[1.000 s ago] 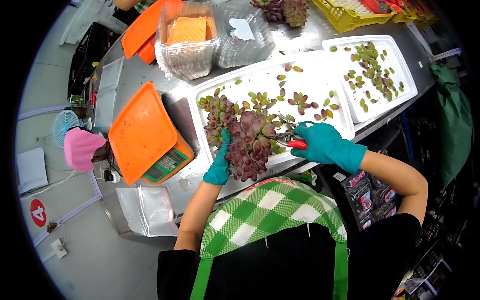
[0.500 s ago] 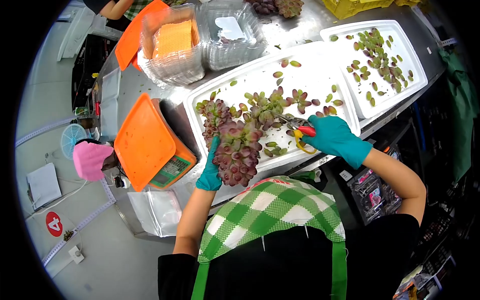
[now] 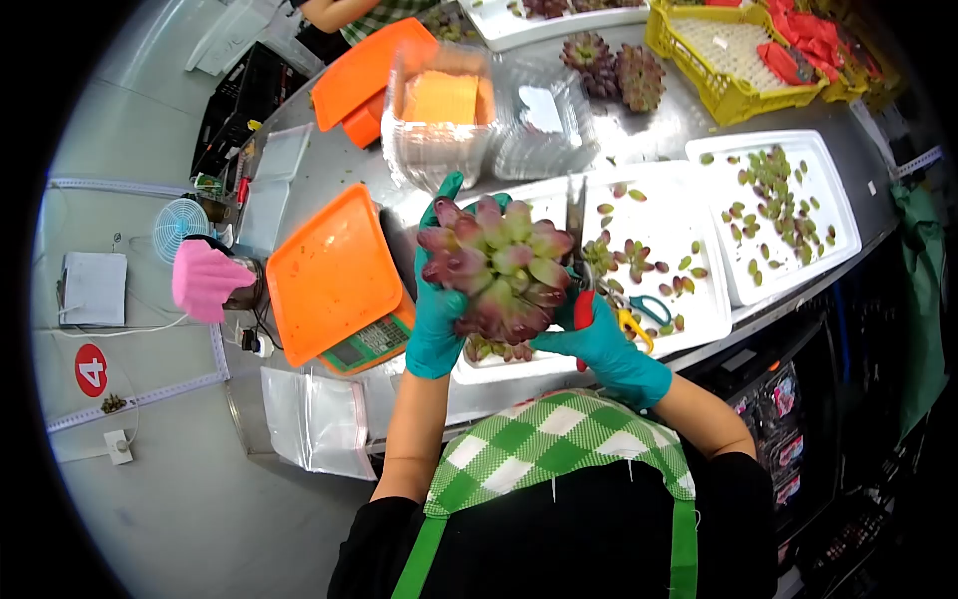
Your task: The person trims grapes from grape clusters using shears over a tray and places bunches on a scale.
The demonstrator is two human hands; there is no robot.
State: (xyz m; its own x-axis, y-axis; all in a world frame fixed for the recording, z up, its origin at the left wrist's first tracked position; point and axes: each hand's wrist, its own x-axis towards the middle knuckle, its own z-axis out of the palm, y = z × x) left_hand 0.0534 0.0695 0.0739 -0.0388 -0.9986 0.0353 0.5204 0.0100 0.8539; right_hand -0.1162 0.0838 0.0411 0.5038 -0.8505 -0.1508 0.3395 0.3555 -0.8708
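My left hand [image 3: 436, 319], in a teal glove, grips a large red-green succulent rosette [image 3: 504, 262] from its left side, raised above the white tray [image 3: 711, 324]. My right hand [image 3: 611, 351], gloved too, is closed around red-handled pruning shears [image 3: 582, 309] at the rosette's right edge; their blades point up. Scissors with yellow and teal handles [image 3: 649, 307] lie in the tray beside my right hand. Loose leaves and a small rosette [image 3: 635, 258] lie there too. Part of another succulent [image 3: 496, 349] shows below the raised one.
Left of the tray is an orange scale [image 3: 334, 275]. Behind stand clear plastic containers [image 3: 544, 120] and a yellow crate [image 3: 738, 95]. A second white tray [image 3: 738, 285] holds leaves at the right. Another person's arm [image 3: 339, 12] shows at the top left.
The large rosette has been lifted and turned to face up. My right hand has moved left beside it with the shears pointing upward. The yellow-and-teal scissors now show clearly in the tray.
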